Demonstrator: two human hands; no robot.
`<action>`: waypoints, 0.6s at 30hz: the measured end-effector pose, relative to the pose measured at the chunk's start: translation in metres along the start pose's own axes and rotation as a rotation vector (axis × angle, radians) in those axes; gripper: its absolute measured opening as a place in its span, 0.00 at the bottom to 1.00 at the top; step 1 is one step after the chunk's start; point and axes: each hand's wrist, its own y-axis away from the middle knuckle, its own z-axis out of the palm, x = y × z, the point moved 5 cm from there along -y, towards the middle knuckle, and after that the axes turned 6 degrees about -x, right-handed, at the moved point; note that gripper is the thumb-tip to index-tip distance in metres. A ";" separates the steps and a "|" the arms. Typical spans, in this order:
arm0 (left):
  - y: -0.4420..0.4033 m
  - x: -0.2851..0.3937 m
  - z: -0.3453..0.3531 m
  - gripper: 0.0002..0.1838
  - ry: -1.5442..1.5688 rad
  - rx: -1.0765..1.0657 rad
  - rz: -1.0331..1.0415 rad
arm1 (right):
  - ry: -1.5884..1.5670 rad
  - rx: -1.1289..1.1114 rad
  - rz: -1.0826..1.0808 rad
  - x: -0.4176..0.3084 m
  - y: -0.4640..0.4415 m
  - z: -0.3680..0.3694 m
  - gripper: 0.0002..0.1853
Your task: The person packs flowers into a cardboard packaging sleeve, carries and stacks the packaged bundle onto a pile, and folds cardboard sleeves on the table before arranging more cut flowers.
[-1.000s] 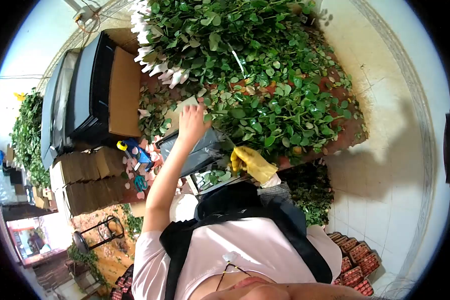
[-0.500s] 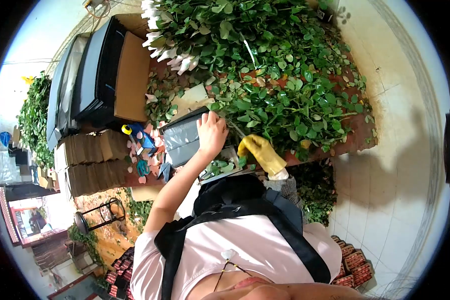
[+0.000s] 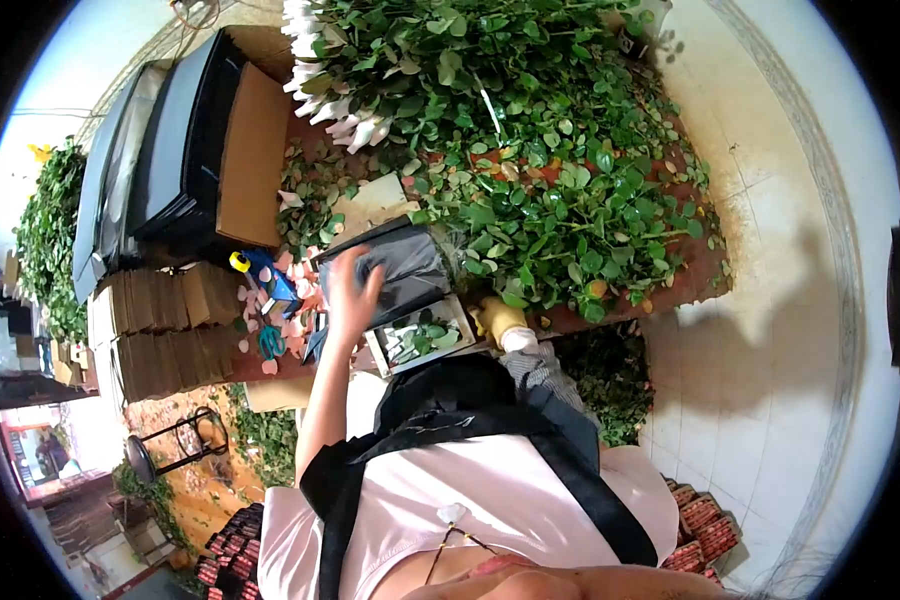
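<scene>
My left hand [image 3: 350, 302], bare, has its fingers spread and holds nothing. It hovers over the left part of a dark grey sheet [image 3: 410, 270] with a plastic-like sheen. My right hand [image 3: 500, 320] wears a yellow glove, its fingers curled, at the table's front edge; whatever they may hold is hidden. Just left of the glove sits a shallow wooden-edged tray [image 3: 375, 352] with cut leaves and stem pieces in it. Leafy green stems [image 3: 570, 225] lie beyond the glove.
Wrapped flower bunches [image 3: 355, 125] lie at the back. Scissors with teal handles [image 3: 271, 342], a blue and yellow tool [image 3: 275, 285] and pink petals are at left. Stacked brown cardboard [image 3: 165, 345] and a big box [image 3: 255, 160] stand further left. A stool [image 3: 185, 445] is on the floor.
My left hand has moved left from the sheet's right side, its fingers now spread. My gloved right hand has drawn back toward my body and slightly left. The tray shows more fully.
</scene>
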 end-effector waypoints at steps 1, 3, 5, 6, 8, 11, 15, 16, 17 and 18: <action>0.021 -0.018 -0.014 0.24 -0.262 0.179 0.030 | -0.220 0.074 -0.142 0.016 -0.006 0.009 0.16; 0.063 -0.067 -0.027 0.25 -0.105 0.302 -0.199 | -0.691 0.181 -0.384 0.043 -0.014 0.016 0.16; 0.092 -0.104 -0.015 0.25 0.251 0.216 -0.359 | -1.391 -0.137 -0.202 0.041 0.039 -0.002 0.19; 0.099 -0.095 -0.015 0.20 0.125 0.121 -0.422 | -1.392 -0.232 -0.230 0.048 0.040 0.001 0.25; 0.094 -0.084 -0.011 0.16 -0.035 0.059 -0.369 | -1.441 -0.312 -0.379 0.069 0.021 0.007 0.30; 0.078 -0.049 -0.020 0.19 -0.094 0.121 -0.349 | -1.518 -0.508 -0.693 0.058 0.010 0.001 0.42; 0.058 0.065 -0.069 0.15 0.027 0.156 -0.089 | -1.959 -0.509 -0.529 -0.040 0.063 -0.036 0.27; 0.058 0.096 -0.084 0.12 0.134 0.081 -0.002 | -1.978 -0.463 -0.526 -0.053 0.074 -0.045 0.26; 0.059 0.119 -0.099 0.10 0.241 0.005 0.091 | -1.995 -0.415 -0.531 -0.066 0.086 -0.056 0.26; 0.060 0.128 -0.111 0.08 0.445 -0.034 0.194 | -1.990 -0.348 -0.547 -0.074 0.100 -0.069 0.25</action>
